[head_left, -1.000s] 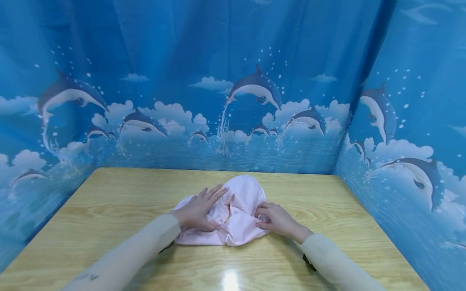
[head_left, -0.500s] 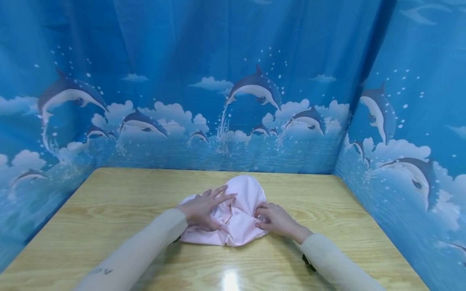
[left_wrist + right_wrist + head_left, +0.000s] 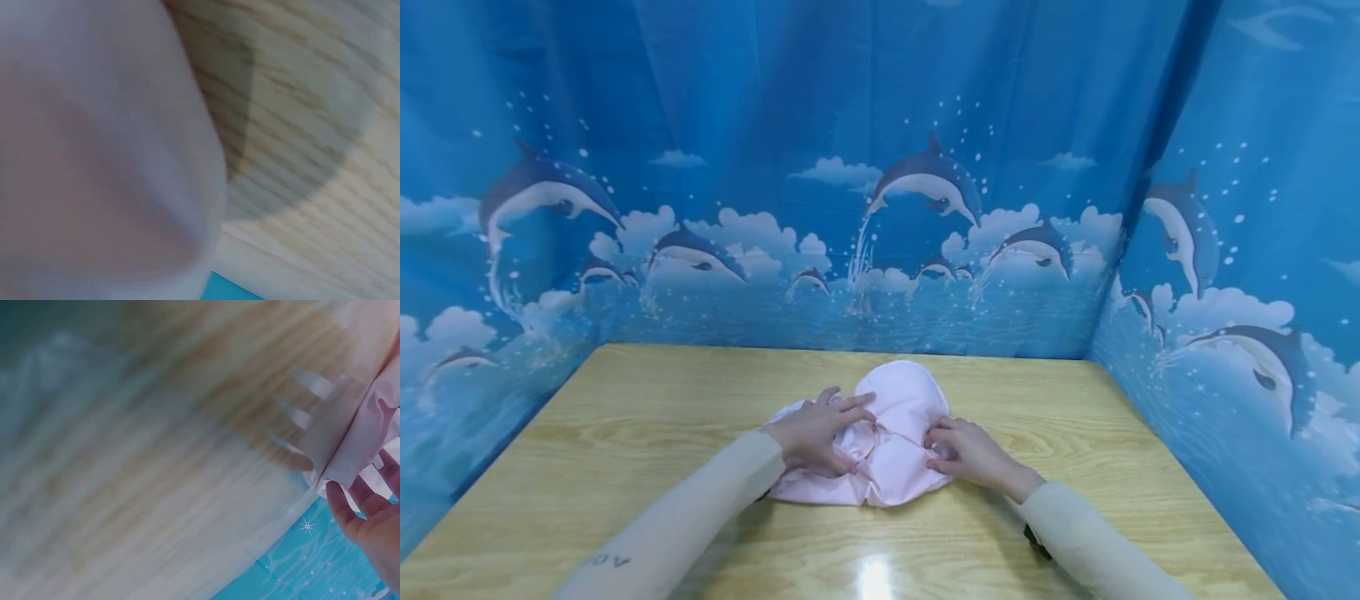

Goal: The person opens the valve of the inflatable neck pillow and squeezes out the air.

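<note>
The left hand (image 3: 820, 432) rests on the left part of a pink cloth (image 3: 906, 400), its fingers spread apart, the thumb on the near side. The cloth lies rumpled in the middle of the tabletop (image 3: 640, 417), a rounded lobe towards the far edge. At its right edge, the right hand (image 3: 968, 454) has curled fingers clamped on the fabric. The step in hand looks like arranging the cloth; the next move probably calls for steadying the right edge while the left smooths the creases.
</note>
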Demonstrator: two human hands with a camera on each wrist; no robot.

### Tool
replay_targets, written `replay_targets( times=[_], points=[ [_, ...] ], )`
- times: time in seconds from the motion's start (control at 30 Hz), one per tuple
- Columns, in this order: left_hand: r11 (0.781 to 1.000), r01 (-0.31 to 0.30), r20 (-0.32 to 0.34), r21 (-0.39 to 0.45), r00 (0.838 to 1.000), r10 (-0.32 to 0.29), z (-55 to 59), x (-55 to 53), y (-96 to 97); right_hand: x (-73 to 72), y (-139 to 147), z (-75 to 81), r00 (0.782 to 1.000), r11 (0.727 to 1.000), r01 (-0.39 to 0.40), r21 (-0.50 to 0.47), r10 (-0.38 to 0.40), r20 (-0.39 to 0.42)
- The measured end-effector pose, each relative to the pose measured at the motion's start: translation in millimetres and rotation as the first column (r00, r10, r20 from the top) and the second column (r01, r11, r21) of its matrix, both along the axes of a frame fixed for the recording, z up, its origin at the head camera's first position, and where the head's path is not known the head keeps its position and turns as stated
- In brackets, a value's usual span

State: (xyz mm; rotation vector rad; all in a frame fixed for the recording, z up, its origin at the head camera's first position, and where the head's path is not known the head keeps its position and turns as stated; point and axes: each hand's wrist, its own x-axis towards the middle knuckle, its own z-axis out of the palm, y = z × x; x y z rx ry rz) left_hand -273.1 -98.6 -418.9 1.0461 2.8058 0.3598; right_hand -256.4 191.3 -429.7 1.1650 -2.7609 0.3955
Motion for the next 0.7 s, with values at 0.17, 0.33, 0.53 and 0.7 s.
replay_targets(
  times=[0.17,0.33,0.53,0.7],
  points=[
    [1.000,-0.023,0.015,-0.005,1.000,0.023,1.3,0.3,1.6,1.6,0.6,1.9,1.000,1.000,-0.019,-0.013,0.019,-0.009],
    [0.998,-0.063,0.041,0.017,0.997,0.062,3.2,1.0,3.0,2.1,1.7,1.5,0.999,0.999,-0.041,-0.029,0.041,-0.024],
    [0.999,-0.034,0.021,-0.029,0.999,0.035,3.7,2.6,5.8,3.2,2.1,2.0,0.999,0.999,-0.046,-0.024,0.045,-0.013],
    [1.000,-0.015,-0.009,-0.024,1.000,0.015,5.2,3.8,7.1,5.8,2.1,4.9,1.000,1.000,-0.013,-0.007,0.013,0.020]
  ],
)
